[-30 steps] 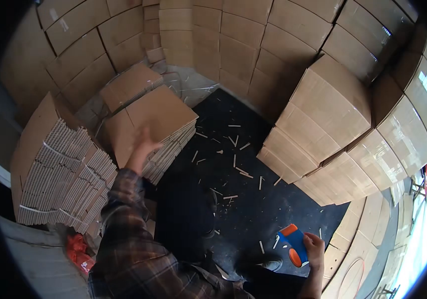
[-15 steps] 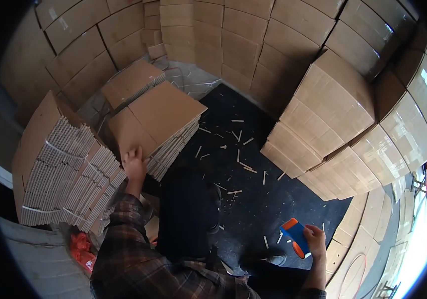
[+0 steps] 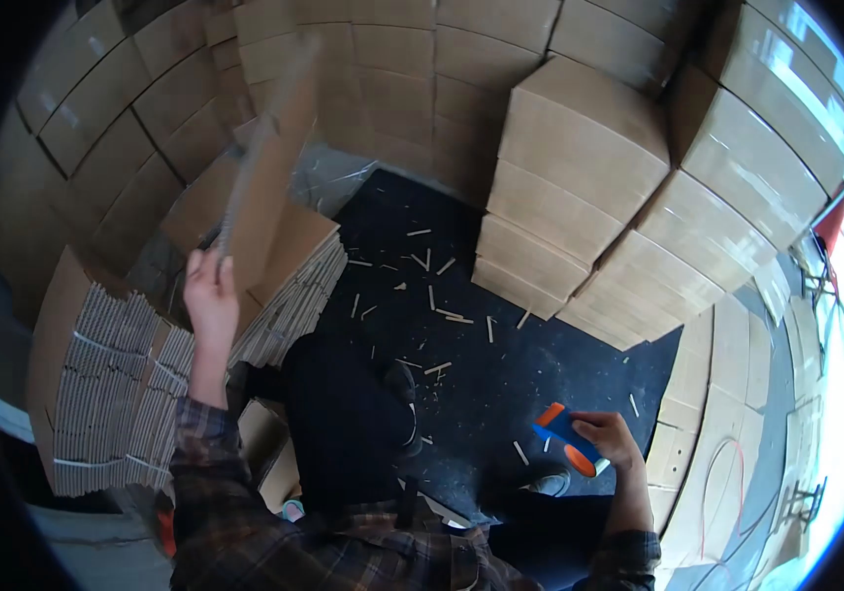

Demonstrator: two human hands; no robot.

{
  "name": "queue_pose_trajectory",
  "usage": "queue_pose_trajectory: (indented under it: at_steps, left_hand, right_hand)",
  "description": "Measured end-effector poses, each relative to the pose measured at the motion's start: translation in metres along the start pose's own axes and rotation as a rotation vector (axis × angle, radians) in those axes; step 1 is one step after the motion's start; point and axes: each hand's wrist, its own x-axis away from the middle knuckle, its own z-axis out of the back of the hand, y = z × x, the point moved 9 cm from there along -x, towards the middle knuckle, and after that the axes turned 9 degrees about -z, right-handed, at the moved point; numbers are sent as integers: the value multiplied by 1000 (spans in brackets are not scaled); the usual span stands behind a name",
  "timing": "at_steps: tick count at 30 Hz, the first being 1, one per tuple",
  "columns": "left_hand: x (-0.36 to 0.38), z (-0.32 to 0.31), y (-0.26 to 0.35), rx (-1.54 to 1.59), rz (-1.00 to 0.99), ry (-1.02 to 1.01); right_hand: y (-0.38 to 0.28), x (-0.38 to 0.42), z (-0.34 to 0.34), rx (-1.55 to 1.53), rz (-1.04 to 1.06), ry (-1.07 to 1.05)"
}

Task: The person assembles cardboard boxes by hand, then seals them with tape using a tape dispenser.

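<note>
My left hand (image 3: 211, 300) grips the lower edge of a flattened cardboard box (image 3: 269, 182), which stands up tilted and is blurred at its top. Beneath it lies a stack of flat cardboard boxes (image 3: 294, 286), their edges facing my knee. In my right hand (image 3: 609, 438) is a blue and orange tape dispenser (image 3: 568, 431), held above the dark mat on the right. To the left of my left hand leans a strapped bundle of flat boxes (image 3: 107, 384).
Stacked cartons (image 3: 580, 167) rise at the right, and a wall of cartons (image 3: 392, 79) lines the back. Small strips of cardboard litter the black mat (image 3: 501, 364). Flat cardboard (image 3: 703, 433) lies along the right edge. An open carton (image 3: 269, 443) sits by my left leg.
My left hand has raised a flattened box from the top of the stack into a near-upright position. The view has shifted rightward. My right hand still has the tape dispenser.
</note>
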Motion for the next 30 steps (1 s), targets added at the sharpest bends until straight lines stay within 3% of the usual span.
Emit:
queue_pose_trajectory:
  at_steps: [4,7,11,12,14,18,20,21,30]
  left_hand:
    - [12,33,51,545,143,174]
    - [58,29,93,661,238,-1]
    - [128,10,164,597,155,-319]
    - [151,-10,174,647,115,-337]
    - [181,-43,204,822,296,-538]
    - [252,-120,250,875,185,-641]
    - [300,-162,267,791,109,-854]
    - [319,-174,274,847,171,-962]
    - [306,-170,325,1115,213,-1193]
  right_hand:
    - [1,4,15,69,8,97]
    - [17,1,24,178,-5,149]
    - [16,11,32,353,-72,224]
    - [13,14,35,407,-69,253]
    - [15,16,37,427,-102,280]
    - [21,10,30,521,-186,266]
    - [15,9,23,552,-211,233]
    - [12,8,16,587,-206,205]
    - [-15,-17,-55,558,-127,-90]
